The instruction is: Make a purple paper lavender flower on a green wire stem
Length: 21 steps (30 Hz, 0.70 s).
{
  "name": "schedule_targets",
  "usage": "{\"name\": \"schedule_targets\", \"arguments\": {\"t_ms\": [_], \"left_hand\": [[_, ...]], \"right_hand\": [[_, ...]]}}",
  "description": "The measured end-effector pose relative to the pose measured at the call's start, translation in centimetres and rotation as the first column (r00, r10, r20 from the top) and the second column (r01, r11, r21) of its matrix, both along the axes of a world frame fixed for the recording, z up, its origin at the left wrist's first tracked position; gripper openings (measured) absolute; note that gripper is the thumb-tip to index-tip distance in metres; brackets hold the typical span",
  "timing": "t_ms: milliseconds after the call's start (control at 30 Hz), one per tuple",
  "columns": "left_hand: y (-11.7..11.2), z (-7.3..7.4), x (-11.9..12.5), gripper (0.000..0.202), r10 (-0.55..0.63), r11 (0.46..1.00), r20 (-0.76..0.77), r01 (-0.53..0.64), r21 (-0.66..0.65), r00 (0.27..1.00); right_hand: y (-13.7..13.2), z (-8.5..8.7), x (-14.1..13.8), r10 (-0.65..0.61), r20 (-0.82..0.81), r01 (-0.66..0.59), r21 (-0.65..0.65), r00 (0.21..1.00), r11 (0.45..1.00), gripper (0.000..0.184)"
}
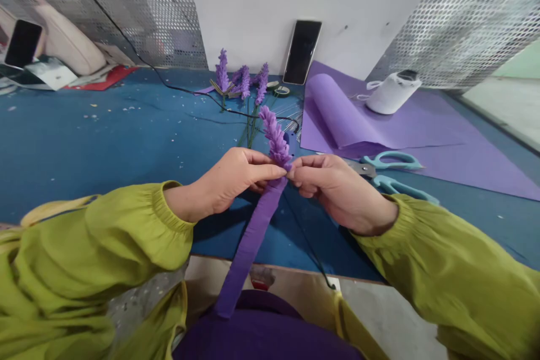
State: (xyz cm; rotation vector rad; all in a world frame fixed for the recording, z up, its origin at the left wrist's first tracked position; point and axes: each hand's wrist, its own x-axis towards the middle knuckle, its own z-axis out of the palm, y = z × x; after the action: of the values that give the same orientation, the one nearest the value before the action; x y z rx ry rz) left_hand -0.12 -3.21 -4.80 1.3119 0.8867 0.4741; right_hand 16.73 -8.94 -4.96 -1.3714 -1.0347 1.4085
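Between my hands stands a purple paper lavender flower (275, 138), its curled petals pointing up and away from me. A long purple paper strip (251, 242) hangs from its base down over the table edge. My left hand (230, 180) pinches the strip and flower base between thumb and fingers. Fingertips of my right hand (333, 183) are closed on the flower's base from the other side, meeting the left thumb. A thin dark green stem (306, 230) runs down from the flower toward me.
Scissors with light blue handles (392, 163) lie beside my right hand. Purple paper (337, 107), partly rolled, bears a white container (392, 93). Finished lavender flowers (242, 81) lie behind, near a phone (302, 50) leaning on the white board. A black cable (169, 85) crosses the blue table (105, 140).
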Motion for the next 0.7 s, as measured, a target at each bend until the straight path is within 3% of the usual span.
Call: {"name": "schedule_targets", "arguments": {"t_ms": [300, 700], "left_hand": [[0.40, -0.45, -0.22, 0.015, 0.020, 0.993, -0.008, -0.019, 0.117, 1.000], [0.37, -0.25, -0.29, 0.018, -0.018, 0.999, 0.024, 0.019, -0.039, 1.000]], "right_hand": [[0.04, -0.06, 0.46, -0.037, 0.166, 0.019, 0.105, 0.985, 0.994, 0.021], [0.24, -0.23, 0.52, -0.024, 0.175, 0.006, 0.102, 0.984, 0.995, 0.010]]}}
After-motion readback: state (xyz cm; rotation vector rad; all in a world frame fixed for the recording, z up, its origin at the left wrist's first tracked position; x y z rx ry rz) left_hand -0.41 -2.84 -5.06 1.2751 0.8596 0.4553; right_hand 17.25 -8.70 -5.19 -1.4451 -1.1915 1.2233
